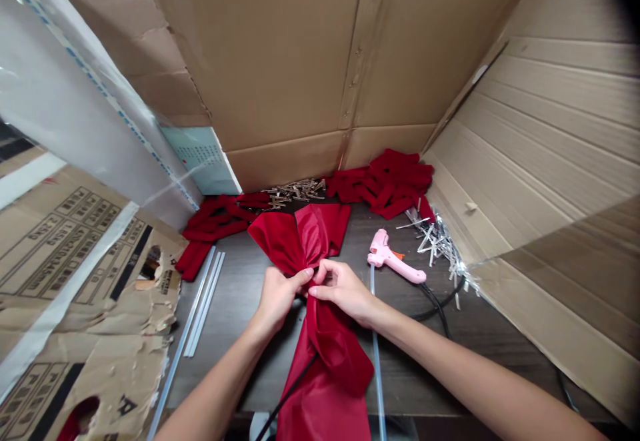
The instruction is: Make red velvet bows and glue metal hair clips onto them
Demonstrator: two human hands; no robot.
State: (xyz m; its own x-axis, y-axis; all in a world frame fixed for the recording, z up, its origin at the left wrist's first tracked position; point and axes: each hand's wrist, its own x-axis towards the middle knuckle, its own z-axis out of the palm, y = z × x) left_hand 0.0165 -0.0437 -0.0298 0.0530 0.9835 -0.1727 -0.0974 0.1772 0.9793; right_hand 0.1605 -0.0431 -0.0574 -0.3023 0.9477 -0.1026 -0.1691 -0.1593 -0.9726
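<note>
A length of red fabric [325,388] is held over the worktop [243,324], gathered tightly at its waist by both hands. The waist lies directly between the 2 sets of fingertips: from the left it is pinched by the left hand [279,292], whose thumb is laid across the folds, and from the right by the right hand [347,291], whose thumb and forefinger are brought together on the same gather. The grip of each hand is thus closed on the fabric, and the 2 thumbs are placed just beside each other.

Beyond the grip, the upper part is fanned out into 2 pleated flaps; on the near side, a loose fold and a broad tail are spread downward between the forearms, past the worktop's near edge. The tail is crossed by a dark cord [289,398].

To the right of the right hand, a pink glue gun [395,261] is laid on the worktop, with a translucent stick [378,368] fitted in it and passed under the right forearm. More translucent sticks [204,308] are set down to the left. Behind the fabric, small metal clips [297,190] are heaped between 2 piles of red strips [383,184], and silvery ties [436,241] are scattered by the cardboard wall [545,161] at right.
</note>
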